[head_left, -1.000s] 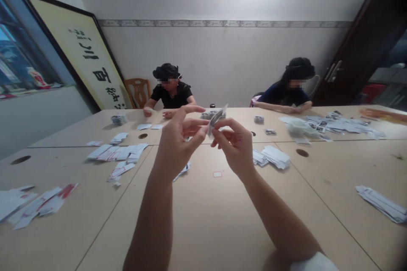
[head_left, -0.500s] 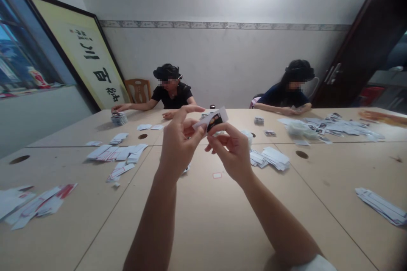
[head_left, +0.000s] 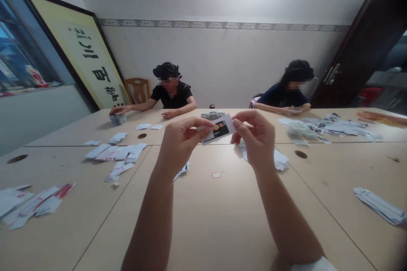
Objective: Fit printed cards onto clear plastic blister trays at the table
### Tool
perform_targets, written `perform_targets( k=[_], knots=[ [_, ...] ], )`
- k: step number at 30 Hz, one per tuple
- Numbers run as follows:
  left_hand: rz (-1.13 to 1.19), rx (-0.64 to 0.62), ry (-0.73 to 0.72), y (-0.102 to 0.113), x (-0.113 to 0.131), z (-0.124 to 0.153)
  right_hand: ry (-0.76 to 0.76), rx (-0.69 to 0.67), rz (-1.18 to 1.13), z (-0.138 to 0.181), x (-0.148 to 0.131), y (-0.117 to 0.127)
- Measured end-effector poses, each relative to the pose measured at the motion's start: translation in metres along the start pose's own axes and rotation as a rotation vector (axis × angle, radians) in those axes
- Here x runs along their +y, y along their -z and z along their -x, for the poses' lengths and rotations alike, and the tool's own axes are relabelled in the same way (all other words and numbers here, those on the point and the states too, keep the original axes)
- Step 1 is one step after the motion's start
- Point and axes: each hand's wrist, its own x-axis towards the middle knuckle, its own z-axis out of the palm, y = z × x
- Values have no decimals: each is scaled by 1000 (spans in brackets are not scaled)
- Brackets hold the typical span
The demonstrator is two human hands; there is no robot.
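Observation:
Between my two hands, above the table, is a small white card (head_left: 221, 129) with a dark printed picture on it. My left hand (head_left: 182, 139) pinches its left end between thumb and fingers. At the right end, my right hand (head_left: 256, 135) grips the card's edge with thumb and index finger. The printed side faces me and the card tilts up to the right. Partly behind my right hand lies a pile of white paper pieces (head_left: 281, 161). Below my left wrist a few more cards (head_left: 182, 171) show, partly covered by it.
A wide wooden table (head_left: 197, 228) spreads ahead. Paper strips (head_left: 116, 152) lie left, with more strips (head_left: 378, 205) at the right. Across from me sit two people, one (head_left: 173, 97) touching a card stack (head_left: 118, 119), the other (head_left: 280, 97) near a heap of cards (head_left: 341, 127).
My right hand has shifted right to the card's right end. The card has turned flatter, showing more of its printed picture. My left hand keeps its pinch.

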Motion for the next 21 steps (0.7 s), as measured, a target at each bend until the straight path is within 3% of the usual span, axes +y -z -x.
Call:
perform_targets(
  k=[4, 10, 17, 21],
  knots=[
    [-4, 18, 12, 0, -1, 1, -24, -3, -13, -1, 2, 2],
    [34, -25, 19, -1, -1, 0, -99, -115, -53, -2, 2, 4],
    [-95, -46, -30, -1, 3, 1, -55, -32, -9, 1, -2, 3],
    [-101, 21, -35, -4, 0, 1, -46, -43, -41, 1, -2, 3]
  ],
)
